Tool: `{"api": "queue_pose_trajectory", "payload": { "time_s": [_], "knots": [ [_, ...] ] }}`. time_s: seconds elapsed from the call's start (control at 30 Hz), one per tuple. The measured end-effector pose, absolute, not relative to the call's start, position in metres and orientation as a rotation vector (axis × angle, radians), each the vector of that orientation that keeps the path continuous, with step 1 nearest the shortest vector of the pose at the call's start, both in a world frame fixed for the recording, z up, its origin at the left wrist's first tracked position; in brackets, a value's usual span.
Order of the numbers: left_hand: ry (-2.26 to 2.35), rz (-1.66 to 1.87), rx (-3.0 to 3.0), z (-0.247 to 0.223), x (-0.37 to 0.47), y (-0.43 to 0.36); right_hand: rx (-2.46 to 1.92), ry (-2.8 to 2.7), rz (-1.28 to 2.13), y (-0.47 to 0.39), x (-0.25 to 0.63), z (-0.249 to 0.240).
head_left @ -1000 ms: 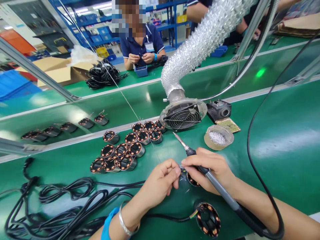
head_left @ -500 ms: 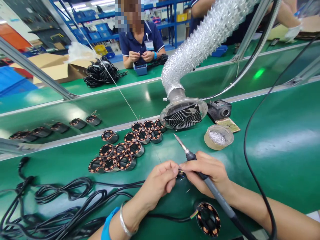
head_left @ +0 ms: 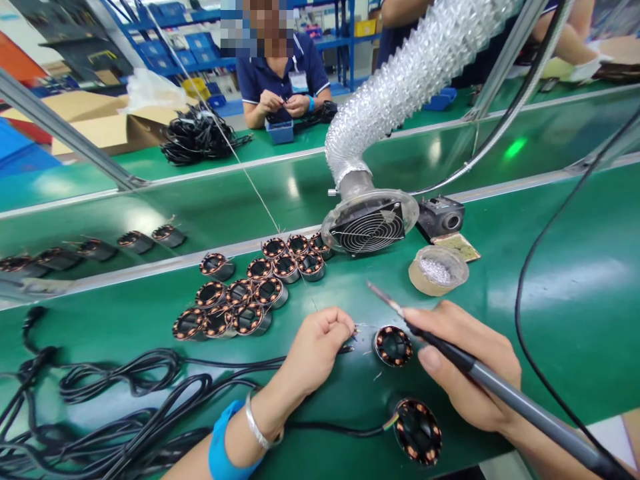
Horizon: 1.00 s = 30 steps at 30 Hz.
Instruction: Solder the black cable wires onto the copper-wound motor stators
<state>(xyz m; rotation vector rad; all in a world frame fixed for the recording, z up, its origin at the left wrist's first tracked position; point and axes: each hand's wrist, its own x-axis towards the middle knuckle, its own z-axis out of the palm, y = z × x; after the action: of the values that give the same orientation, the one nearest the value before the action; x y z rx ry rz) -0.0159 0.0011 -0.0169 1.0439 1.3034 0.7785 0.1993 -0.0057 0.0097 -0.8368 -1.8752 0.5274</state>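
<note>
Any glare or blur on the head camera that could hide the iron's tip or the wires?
Head view: the soldering iron shows a visible, slightly soft tip; head view: glare lies on the right of the tabletop, away from that tip; head view: the wire ends at the left hand are too small to make out clearly.

No legible lettering or numbers, badge (head_left: pixel 299 82) on navy shirt (head_left: pixel 251 72) too small to read
</note>
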Motion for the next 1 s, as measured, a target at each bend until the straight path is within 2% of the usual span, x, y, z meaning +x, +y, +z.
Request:
{"api": "queue_pose_trajectory", "payload": {
  "time_s": [0.4,1.0],
  "knots": [
    [1.341,0.736,1.206,-0.014,-0.017,0.002,-0.986,-1.708,0.570,-0.004,0.198,0.000],
    [1.345,0.713,1.229,-0.013,-0.016,0.001,-0.891,-1.798,0.536,-0.006,0.188,0.009]
  ]
}}
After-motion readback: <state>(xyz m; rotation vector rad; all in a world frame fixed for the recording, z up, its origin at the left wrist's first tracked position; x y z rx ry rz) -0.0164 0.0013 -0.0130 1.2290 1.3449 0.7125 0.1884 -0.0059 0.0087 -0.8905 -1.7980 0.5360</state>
